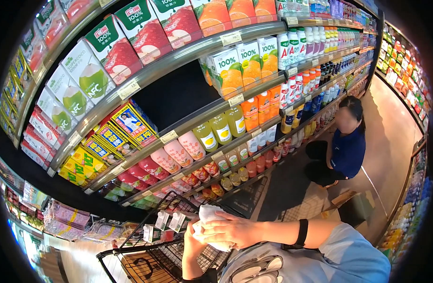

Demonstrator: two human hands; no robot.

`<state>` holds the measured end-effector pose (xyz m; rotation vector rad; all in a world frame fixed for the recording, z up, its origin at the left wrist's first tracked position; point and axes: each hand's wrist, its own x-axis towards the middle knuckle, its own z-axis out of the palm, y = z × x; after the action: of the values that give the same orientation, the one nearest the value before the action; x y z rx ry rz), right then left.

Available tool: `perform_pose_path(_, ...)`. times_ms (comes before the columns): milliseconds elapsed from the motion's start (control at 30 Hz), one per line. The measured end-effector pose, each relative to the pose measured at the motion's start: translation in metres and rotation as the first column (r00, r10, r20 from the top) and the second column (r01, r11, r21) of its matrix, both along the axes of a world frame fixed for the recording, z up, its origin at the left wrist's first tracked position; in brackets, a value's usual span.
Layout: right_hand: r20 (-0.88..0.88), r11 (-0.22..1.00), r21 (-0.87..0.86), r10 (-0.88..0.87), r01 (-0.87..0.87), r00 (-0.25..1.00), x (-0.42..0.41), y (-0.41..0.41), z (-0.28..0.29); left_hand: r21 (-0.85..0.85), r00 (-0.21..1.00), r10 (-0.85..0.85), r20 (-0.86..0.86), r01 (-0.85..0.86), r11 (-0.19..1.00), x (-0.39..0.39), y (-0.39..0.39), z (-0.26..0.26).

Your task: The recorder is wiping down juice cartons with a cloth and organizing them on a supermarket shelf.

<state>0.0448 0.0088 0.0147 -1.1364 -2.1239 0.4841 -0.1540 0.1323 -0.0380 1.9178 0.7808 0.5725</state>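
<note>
A crumpled white cloth (211, 214) is bunched between my two hands, above a shopping cart. My right hand (234, 230) lies over it with the fingers spread across its front. From the other side my left hand (194, 240) grips it, partly covered by the cloth and the right fingers. Whether anything is wrapped inside cannot be seen. Just left of the hands, several juice cartons (177, 222) with white caps stand in the black wire shopping cart (160, 253).
Shelves (202, 102) of juice cartons and bottles curve across the front, with a dark gap (181, 93) between coconut drink boxes (133, 122) and orange juice cartons (226, 72). At right a person (347, 148) in dark blue crouches near an open cardboard box (356, 208) on the floor.
</note>
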Motion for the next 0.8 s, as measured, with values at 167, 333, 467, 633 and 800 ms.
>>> perform_pose_path(167,0.006,1.000,0.001,0.006,-0.006,1.000,-0.001,-0.001,0.000,-0.042,1.000,0.023,0.014,-0.023,0.999,0.000,-0.001,0.002)
perform_pose_path(333,-0.006,1.000,0.018,0.010,-0.010,1.000,0.000,0.001,0.001,-0.034,0.999,0.011,0.049,-0.009,0.999,-0.006,0.005,-0.013)
perform_pose_path(467,-0.073,0.999,0.030,0.019,-0.017,0.997,0.008,0.003,-0.001,-0.051,1.000,0.006,0.029,-0.004,0.999,-0.001,0.002,-0.004)
perform_pose_path(633,-0.201,0.998,0.061,-0.014,0.027,0.980,0.028,-0.009,-0.005,-0.123,0.998,0.020,0.063,-0.012,0.992,0.006,-0.005,0.008)
perform_pose_path(800,-0.403,0.971,0.013,-0.213,0.238,0.890,0.039,-0.024,-0.019,-0.010,0.999,0.033,0.043,-0.033,0.999,0.006,-0.002,0.004)
